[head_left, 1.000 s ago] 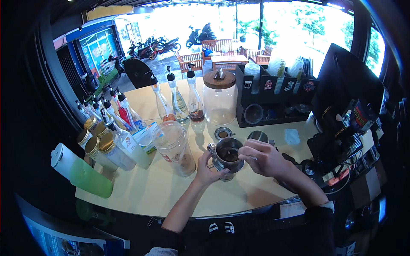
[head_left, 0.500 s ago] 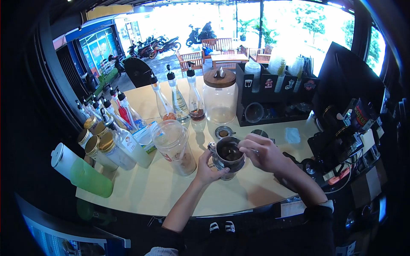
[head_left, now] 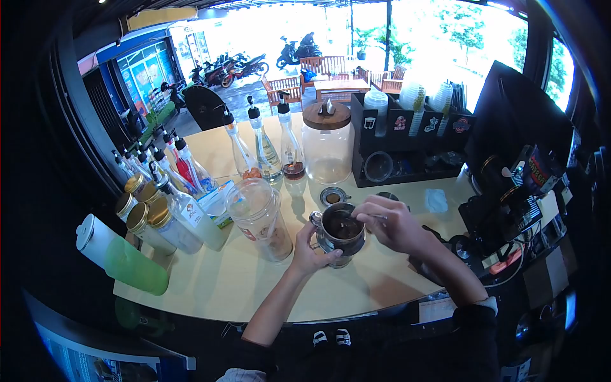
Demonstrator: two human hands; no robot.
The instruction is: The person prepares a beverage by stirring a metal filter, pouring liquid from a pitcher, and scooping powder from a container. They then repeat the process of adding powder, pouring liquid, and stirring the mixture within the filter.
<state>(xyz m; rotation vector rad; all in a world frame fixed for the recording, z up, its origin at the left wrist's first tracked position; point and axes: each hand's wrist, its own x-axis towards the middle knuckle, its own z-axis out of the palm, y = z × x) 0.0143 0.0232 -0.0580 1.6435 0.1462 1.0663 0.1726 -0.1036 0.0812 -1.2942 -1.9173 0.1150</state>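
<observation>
My left hand is wrapped round the side of a shiny metal pitcher with dark contents. Over the pitcher's right rim, my right hand pinches the thin handle of a spoon. Its lower end goes down inside the pitcher; its exact shape is hard to make out. Something glassy shows just beneath the pitcher, mostly covered by it. Left of my left hand stands a tall clear plastic shaker cup with brown contents low down. Behind the pitcher lies a small round metal dish with brown matter in it.
Pump bottles, gold-lidded jars and a green-filled jug crowd the left side. A wooden-lidded glass jar and a black cup organizer stand at the back. Dark equipment occupies the counter's right end.
My right hand has shifted slightly left over the pitcher, and the spoon's end has moved inside it. My left hand stays on the pitcher.
</observation>
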